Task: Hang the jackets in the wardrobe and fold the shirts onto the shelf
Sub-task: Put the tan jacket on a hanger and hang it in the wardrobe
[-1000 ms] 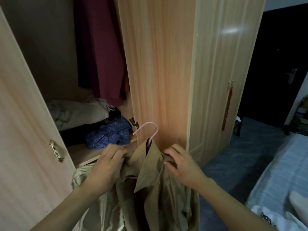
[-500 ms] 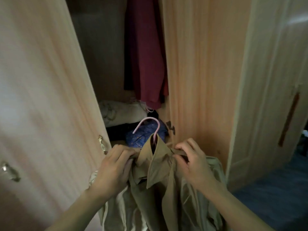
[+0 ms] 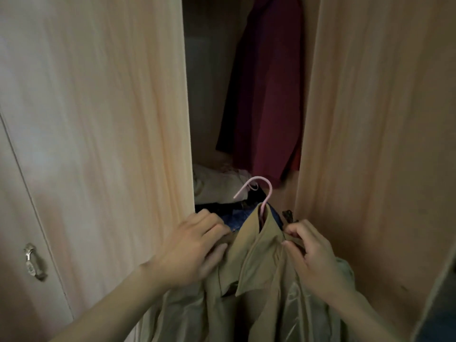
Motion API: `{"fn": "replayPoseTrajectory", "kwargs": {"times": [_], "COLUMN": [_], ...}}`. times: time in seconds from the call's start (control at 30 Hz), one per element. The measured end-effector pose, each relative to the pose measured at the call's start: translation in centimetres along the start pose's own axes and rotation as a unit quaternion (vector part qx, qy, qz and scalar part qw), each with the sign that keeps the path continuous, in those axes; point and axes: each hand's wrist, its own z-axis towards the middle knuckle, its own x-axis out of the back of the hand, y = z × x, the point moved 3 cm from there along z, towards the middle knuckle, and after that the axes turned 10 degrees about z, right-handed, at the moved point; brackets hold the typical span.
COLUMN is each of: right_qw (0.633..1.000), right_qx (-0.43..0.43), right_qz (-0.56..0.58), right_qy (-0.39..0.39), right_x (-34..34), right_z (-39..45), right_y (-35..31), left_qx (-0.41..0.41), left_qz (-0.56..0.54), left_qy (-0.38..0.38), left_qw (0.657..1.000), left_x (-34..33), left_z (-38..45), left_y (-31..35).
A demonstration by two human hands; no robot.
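Head view: the tan jacket (image 3: 259, 280), already on its pink hanger (image 3: 265, 193), is gripped at the shoulders by the left hand (image 3: 195, 245) and right hand (image 3: 313, 253) before the open wardrobe (image 3: 111, 119), so hooking onto the unseen rail is judged next.

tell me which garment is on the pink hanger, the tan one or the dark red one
The tan jacket: the pink hanger hook rises from its collar. The dark red garment hangs inside the wardrobe, its hanger out of view.

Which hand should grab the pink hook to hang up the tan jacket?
Probably the right hand: it pinches the tan jacket at the collar just below the pink hook. The left hand grips the shoulder farther away.
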Motion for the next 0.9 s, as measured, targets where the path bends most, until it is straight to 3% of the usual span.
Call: {"fn": "replayPoseTrajectory", "kwargs": {"times": [0.1, 0.3, 0.53, 0.9], "right_qw": [1.0, 0.999, 0.999, 0.999], "right_qx": [-0.007, -0.023, -0.02, -0.004], "right_qz": [-0.008, -0.024, -0.039, 0.039], "right_qy": [-0.008, -0.01, -0.004, -0.013], "right_x": [-2.5, -5.3, -5.8, -6.0], "right_z": [1.6, 3.8, 6.5, 9.2], "right_y": [0.2, 1.3, 3.5, 8.3], "left_qx": [0.035, 0.117, 0.103, 0.105], "left_qz": [-0.018, 0.064, 0.212, 0.391], "left_qy": [-0.025, -0.048, -0.087, -0.247], "left_qw": [0.999, 0.99, 0.968, 0.881], "left_x": [-0.3, -3.3, -5.7, -8.0], "left_z": [0.0, 0.1, 3.9, 7.6], "left_y": [-4.1, -11.0, -14.8, -14.8]}}
